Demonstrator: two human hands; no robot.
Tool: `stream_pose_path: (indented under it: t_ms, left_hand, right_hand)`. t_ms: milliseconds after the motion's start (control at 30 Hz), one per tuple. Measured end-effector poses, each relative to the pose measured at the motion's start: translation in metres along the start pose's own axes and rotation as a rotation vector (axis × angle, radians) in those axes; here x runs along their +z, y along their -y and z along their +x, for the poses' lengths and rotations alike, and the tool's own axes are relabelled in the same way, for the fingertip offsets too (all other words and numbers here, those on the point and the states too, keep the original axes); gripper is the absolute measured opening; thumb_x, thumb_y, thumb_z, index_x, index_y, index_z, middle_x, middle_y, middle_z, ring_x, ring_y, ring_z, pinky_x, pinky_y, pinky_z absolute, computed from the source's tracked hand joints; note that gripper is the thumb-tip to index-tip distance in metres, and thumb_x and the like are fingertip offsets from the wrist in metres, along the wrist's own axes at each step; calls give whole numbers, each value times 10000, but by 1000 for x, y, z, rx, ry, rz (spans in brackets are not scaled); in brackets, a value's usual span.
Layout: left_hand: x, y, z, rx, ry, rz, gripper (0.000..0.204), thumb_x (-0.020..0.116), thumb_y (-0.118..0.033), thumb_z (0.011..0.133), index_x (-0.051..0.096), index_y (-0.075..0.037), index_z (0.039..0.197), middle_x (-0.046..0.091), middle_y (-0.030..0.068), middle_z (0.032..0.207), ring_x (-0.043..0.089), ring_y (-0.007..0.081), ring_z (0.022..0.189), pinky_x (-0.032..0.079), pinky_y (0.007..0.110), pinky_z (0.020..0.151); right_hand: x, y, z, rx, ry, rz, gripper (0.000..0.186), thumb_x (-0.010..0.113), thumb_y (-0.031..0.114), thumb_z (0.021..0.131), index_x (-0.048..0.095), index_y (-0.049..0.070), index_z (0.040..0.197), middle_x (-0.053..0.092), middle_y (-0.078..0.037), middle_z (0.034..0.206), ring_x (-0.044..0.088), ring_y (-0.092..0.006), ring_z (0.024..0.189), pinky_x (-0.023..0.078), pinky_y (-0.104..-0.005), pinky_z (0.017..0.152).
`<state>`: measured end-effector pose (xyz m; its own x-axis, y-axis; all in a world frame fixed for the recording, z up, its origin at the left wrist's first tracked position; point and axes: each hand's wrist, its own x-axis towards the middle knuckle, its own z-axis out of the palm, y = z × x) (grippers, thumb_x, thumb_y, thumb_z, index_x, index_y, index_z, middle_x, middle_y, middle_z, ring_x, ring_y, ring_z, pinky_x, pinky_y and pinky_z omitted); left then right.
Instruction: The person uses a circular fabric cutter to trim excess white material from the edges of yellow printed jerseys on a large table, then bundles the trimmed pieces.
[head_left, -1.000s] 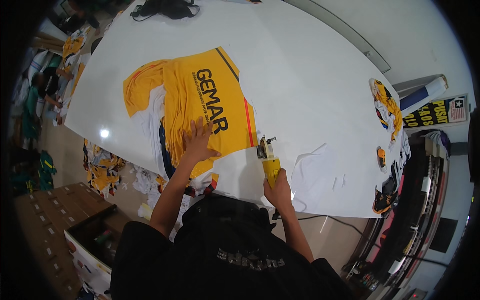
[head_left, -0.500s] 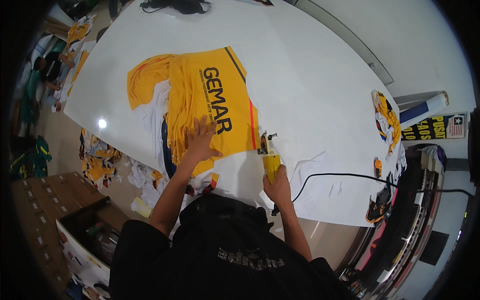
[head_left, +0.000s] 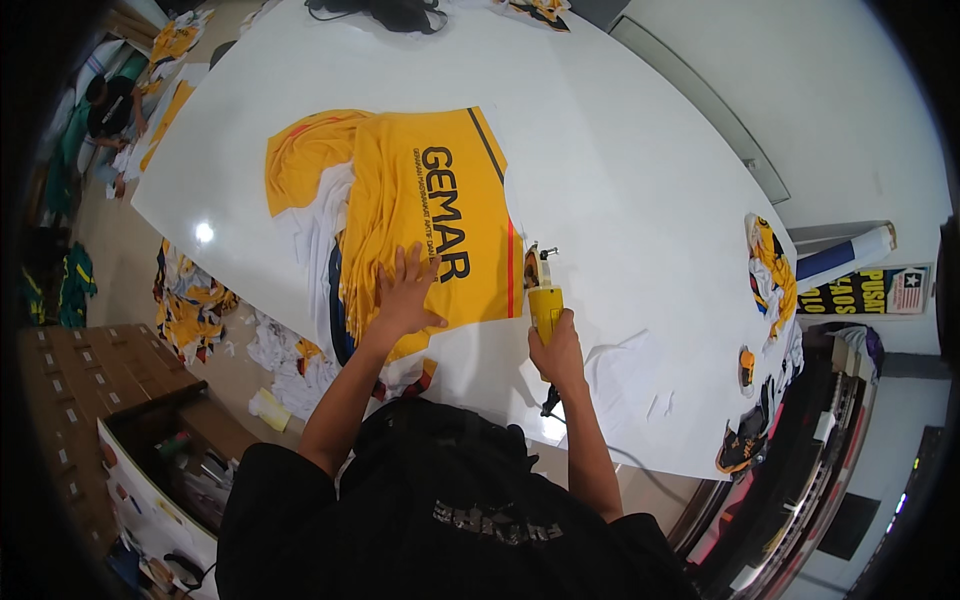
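Observation:
A yellow printed jersey panel (head_left: 465, 200) lies on the white table, its bulk bunched toward the left with white and dark blue cloth beneath. My left hand (head_left: 405, 298) is spread flat on its near part, fingers stretched. In my right hand (head_left: 557, 355) is a yellow handheld electric fabric cutter (head_left: 546, 306). The cutter's head, with a round blade, stands right beside the panel's red-striped right edge; whether the blade touches cloth I cannot tell. Its dark cord drops from the rear end past my right forearm.
White scraps (head_left: 620, 365) lie right of the cutter. Cloth pieces (head_left: 770, 270) and a small orange-black object (head_left: 747, 368) sit along the right edge of the white table (head_left: 640, 200). A black bundle (head_left: 380, 12) lies at the far edge. Another person (head_left: 112, 108) sits at far left.
The cutter has moved farther away along the panel's right edge. Its cord, earlier stretched across the table to the right, now hangs lower near my forearm. My left hand keeps its place on the cloth.

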<state>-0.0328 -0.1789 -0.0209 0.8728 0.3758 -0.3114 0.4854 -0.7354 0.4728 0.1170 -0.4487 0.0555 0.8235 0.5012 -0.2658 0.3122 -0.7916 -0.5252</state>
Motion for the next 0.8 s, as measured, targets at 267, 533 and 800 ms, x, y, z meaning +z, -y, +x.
stream_pose_path:
  t_ms: [267, 533, 800]
  left_hand:
    - [-10, -7, -5, -7, 14, -45, 1301, 957, -483, 597, 284, -206, 1675, 43, 196, 1763, -61, 456, 1616, 13, 758, 1214]
    - [-4, -3, -6, -5, -3, -10, 1342, 963, -508, 574, 264, -205, 1679, 35, 183, 1764, -48, 442, 1620, 69, 753, 1220]
    - [-17, 33, -26, 12, 39, 43, 1442, 989, -494, 505, 218, -204, 1689, 30, 215, 1756, -17, 407, 1629, 108, 657, 1271]
  right_hand:
    - [0, 4, 43, -42, -13, -24, 493, 694, 226, 924, 405, -88, 1170, 654, -416, 1005, 673, -577, 919, 567, -580, 812]
    - [-13, 18, 89, -45, 31, -56, 496, 681, 251, 927, 409, -66, 1194, 648, -381, 1079, 663, -557, 994, 557, -583, 855]
    - [-56, -24, 54, -111, 270, -135, 534, 704, 237, 911, 393, -20, 1261, 646, -371, 1159, 656, -542, 1078, 547, -584, 885]
